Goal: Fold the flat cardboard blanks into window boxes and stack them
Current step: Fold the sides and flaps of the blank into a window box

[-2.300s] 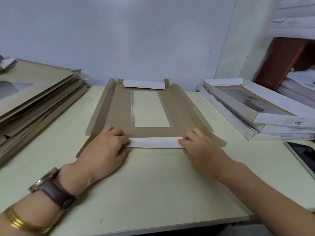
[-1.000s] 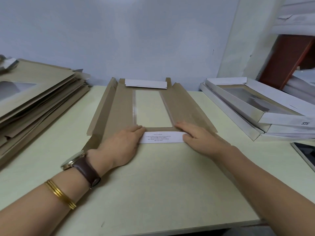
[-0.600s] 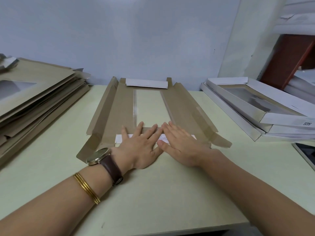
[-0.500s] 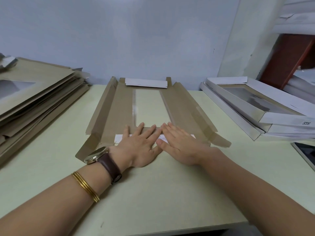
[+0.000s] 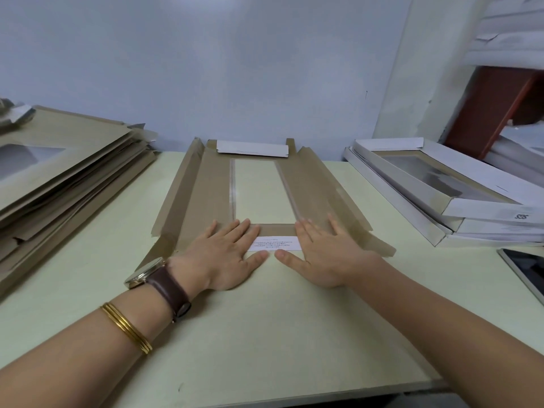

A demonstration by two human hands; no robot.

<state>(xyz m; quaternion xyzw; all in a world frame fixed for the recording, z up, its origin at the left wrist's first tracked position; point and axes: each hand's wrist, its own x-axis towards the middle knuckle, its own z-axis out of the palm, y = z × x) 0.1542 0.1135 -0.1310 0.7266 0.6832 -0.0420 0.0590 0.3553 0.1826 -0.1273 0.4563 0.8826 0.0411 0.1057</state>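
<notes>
A brown cardboard blank (image 5: 206,195) with a clear window lies flat in the middle of the table, its long side flaps tilted up. Its near white flap (image 5: 275,243) is folded inward onto the brown panel. My left hand (image 5: 226,254) presses flat on the left end of that flap, fingers straight. My right hand (image 5: 323,251) presses flat on the right end, fingers spread. The far white flap (image 5: 251,149) lies folded at the back edge. A stack of folded white window boxes (image 5: 459,198) sits at the right.
A pile of flat brown blanks (image 5: 64,166) lies at the left of the table. A dark tablet (image 5: 527,272) rests at the right edge. The pale table (image 5: 265,334) runs bare toward me. A wall stands close behind the blank.
Both hands folded the near white flap over onto the panel, pressed together at its middle, then slid apart toward its ends, uncovering the printed middle.
</notes>
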